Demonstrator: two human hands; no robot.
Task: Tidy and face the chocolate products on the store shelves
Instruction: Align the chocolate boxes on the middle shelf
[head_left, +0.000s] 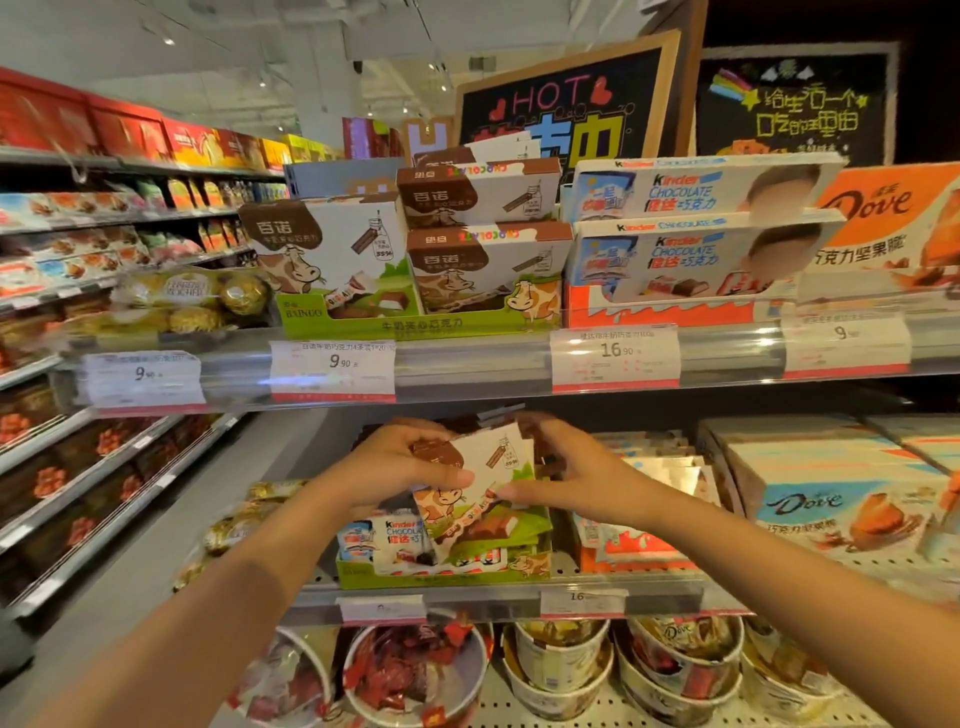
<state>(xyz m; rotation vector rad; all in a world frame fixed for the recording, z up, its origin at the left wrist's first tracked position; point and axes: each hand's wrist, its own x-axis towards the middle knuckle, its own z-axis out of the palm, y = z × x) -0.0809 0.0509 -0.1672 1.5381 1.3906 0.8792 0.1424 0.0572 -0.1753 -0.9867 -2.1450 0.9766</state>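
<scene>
On the middle shelf, both my hands hold a stack of brown-and-white milk chocolate boxes (488, 467) with a cow print, above a green display tray (441, 574). My left hand (395, 467) grips the stack's left side, thumb across the front. My right hand (566, 473) pinches its right edge. A Kinder chocolate box (402, 540) stands in the same green tray, in front of the stack. On the upper shelf, more of these cow-print boxes (483, 244) stand in a green tray, some upside down.
Kinder boxes (696, 228) and an orange Dove carton (883, 223) fill the upper shelf's right side, Ferrero Rocher packs (192, 296) its left. A blue Dove carton (831, 499) sits on the middle shelf. Tubs of wrapped sweets (415, 670) line the shelf below. Another shelving run extends left.
</scene>
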